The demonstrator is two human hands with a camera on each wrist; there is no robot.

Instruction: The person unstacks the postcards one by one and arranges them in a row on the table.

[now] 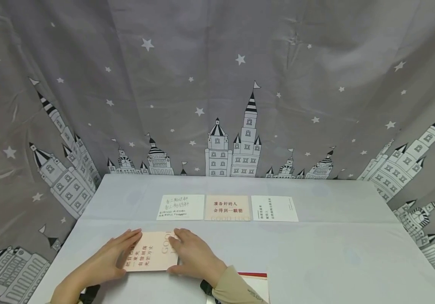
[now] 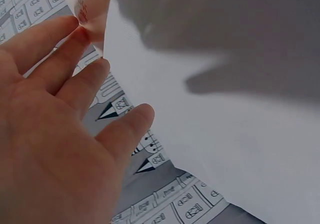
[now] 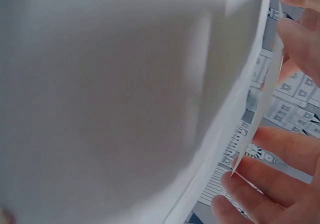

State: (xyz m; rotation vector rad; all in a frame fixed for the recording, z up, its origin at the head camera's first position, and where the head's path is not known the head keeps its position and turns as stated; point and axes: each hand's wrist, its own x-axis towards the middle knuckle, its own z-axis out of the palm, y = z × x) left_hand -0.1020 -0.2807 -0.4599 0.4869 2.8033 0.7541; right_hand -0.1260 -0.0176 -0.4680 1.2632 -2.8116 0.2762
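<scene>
A pale peach postcard (image 1: 150,251) with dark red vertical writing and large faint letters is held between both hands, above the white table. My left hand (image 1: 112,255) holds its left end, fingers at the far corner and thumb near the close one. In the left wrist view, fingertips of the left hand (image 2: 60,114) meet the card (image 2: 95,7), while the thumb stands apart from it. My right hand (image 1: 194,255) grips the right end. The right wrist view shows the card (image 3: 262,102) nearly edge-on and slightly bowed, with fingers (image 3: 287,149) against it.
Behind the hands, a row holds a white handwritten card (image 1: 181,207), a cream card with red print (image 1: 227,207) and a white card with vertical print (image 1: 274,208). Papers with a red strip (image 1: 257,285) lie partly under the right sleeve (image 1: 236,289). A grey castle-patterned curtain (image 1: 217,84) surrounds the table (image 1: 335,253).
</scene>
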